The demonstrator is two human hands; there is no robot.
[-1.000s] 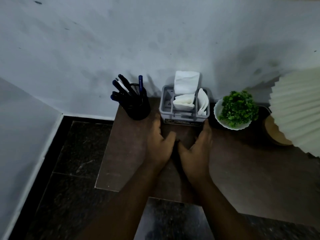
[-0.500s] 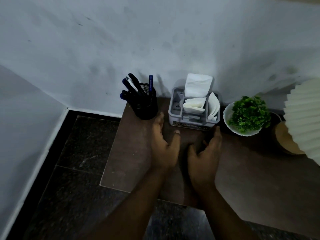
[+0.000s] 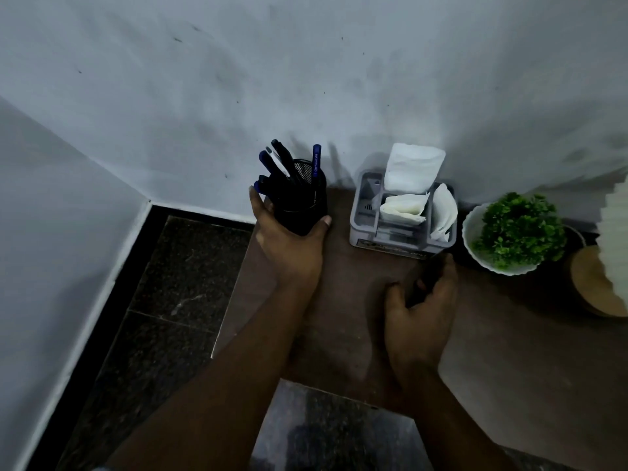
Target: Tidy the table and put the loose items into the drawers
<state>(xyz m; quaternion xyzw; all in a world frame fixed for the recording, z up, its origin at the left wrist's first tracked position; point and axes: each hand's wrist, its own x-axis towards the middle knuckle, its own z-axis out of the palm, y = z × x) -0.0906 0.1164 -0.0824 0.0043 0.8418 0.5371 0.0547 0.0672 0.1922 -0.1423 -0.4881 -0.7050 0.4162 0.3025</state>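
Observation:
A black mesh pen holder point(image 3: 300, 209) full of blue and black pens stands at the table's back left corner. My left hand point(image 3: 289, 256) is wrapped around its lower part, thumb on the right side. My right hand point(image 3: 418, 321) rests on the brown table point(image 3: 509, 375) just in front of the grey organizer point(image 3: 363, 226), its fingers curled around a small dark object point(image 3: 427, 283) that is too dark to identify. No drawer is in view.
The grey organizer holds white tissues point(image 3: 413, 168). To its right stand a white bowl point(image 3: 470, 232) with a green plant and a pleated white lamp shade point(image 3: 616, 239) on a wooden base point(image 3: 591, 290). The wall runs close behind; dark floor tiles point(image 3: 170, 300) lie left of the table edge.
My left hand has left the table top and moved back-left to take hold of the pen holder. My right hand has shifted right and curled its fingers.

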